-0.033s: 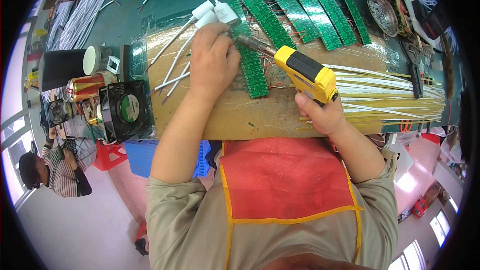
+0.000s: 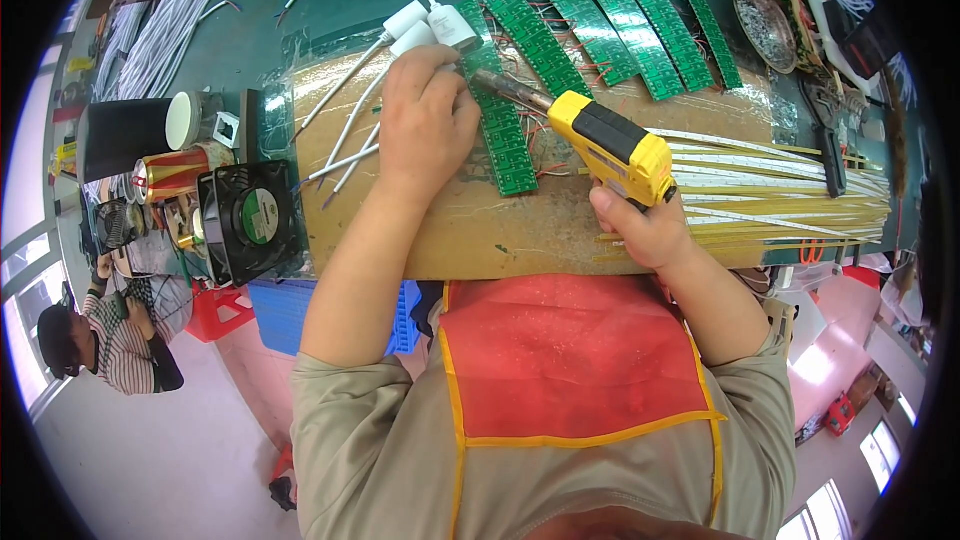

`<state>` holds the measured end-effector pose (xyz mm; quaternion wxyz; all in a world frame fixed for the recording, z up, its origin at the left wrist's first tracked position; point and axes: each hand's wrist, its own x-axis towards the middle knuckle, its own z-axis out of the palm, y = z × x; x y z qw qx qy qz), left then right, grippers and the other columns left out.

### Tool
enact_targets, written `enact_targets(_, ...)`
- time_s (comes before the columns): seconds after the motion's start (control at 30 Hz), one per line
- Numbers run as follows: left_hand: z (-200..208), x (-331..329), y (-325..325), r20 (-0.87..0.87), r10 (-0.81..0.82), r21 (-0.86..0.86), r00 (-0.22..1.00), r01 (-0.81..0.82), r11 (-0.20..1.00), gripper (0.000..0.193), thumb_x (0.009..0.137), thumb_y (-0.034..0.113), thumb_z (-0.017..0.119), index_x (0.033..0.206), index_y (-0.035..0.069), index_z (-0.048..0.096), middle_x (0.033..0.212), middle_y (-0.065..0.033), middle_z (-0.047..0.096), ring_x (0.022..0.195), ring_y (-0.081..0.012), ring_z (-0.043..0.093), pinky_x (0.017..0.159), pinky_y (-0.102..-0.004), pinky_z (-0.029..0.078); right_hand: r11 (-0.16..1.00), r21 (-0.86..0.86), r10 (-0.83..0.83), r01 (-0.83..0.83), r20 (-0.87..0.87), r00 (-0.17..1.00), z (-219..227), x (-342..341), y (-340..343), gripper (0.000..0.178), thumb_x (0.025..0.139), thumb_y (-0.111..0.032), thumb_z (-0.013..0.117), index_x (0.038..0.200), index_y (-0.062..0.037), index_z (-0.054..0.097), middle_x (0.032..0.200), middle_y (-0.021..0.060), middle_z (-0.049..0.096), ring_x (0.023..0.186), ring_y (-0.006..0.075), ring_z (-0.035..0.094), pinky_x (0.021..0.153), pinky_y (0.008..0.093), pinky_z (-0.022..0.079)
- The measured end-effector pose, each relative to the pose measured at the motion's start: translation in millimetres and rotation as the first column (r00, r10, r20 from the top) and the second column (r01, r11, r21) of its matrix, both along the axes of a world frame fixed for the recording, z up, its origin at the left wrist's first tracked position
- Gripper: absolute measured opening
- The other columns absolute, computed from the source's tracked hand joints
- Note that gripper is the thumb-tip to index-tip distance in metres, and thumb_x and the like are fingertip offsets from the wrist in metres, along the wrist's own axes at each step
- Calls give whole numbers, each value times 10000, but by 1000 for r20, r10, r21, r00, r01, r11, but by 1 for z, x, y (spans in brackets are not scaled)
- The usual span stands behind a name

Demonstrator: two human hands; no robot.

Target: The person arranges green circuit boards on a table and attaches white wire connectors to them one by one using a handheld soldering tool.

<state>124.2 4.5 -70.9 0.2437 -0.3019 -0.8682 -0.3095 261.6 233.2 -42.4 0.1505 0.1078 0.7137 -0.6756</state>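
My right hand [image 2: 645, 225] is wrapped round the grip of a yellow and black soldering gun [image 2: 612, 145]. Its metal tip reaches the upper part of a green circuit board strip [image 2: 510, 145], which lies on a brown work board [image 2: 440, 240]. Beside that tip my left hand [image 2: 430, 115] is closed, fingers bent and pressed together; what they pinch is hidden. Just beyond its fingertips sit white plastic housings [image 2: 453, 28], with white cables [image 2: 340, 90] lying to the left of the hand. To the right of the strip lies another green board strip [image 2: 540, 40] with thin red wires.
More green board strips [image 2: 645, 20] spread across the far side. Bundled white and yellow strips [image 2: 780, 190] lie at right, under dark-handled pliers [image 2: 828, 135]. A black fan [image 2: 248, 220] and a can [image 2: 170, 178] stand at left. A person [image 2: 110, 340] sits far left.
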Motion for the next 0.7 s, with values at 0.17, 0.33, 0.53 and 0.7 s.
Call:
enact_targets(0.17,0,0,0,9,1,5,1000,-1,1000,137,679,-25,663,787,26,596,1076,-129,608,988,-329,584,854,-407,487,972,-221,-90,83,-18,996,-8,6,3,195,874,-162,681,999,-48,584,772,-19,564,673,72,522,597,251,434)
enact_targets(0.33,0,0,0,7,2,1,1000,-2,1000,133,680,-21,665,784,26,595,1076,-128,608,990,-330,582,857,-407,484,972,-231,-61,46,-57,997,-10,5,6,350,876,-178,647,1156,-16,512,742,17,538,608,97,503,549,257,426)
enact_targets(0.53,0,1,0,1,11,-12,1000,-11,1000,132,679,-19,666,778,27,592,1079,-123,608,991,-326,579,858,-406,481,969,-237,-86,66,-76,993,-9,5,5,543,859,-215,629,1310,26,448,734,49,505,561,118,481,524,265,414)
enact_targets(0.7,1,1,1,6,11,-15,1000,-11,1000,135,676,-21,673,773,23,590,1066,-128,612,984,-329,582,852,-406,483,959,-274,-105,75,-100,989,-12,5,6,551,856,-221,637,1310,26,447,731,45,498,548,122,478,523,268,414)
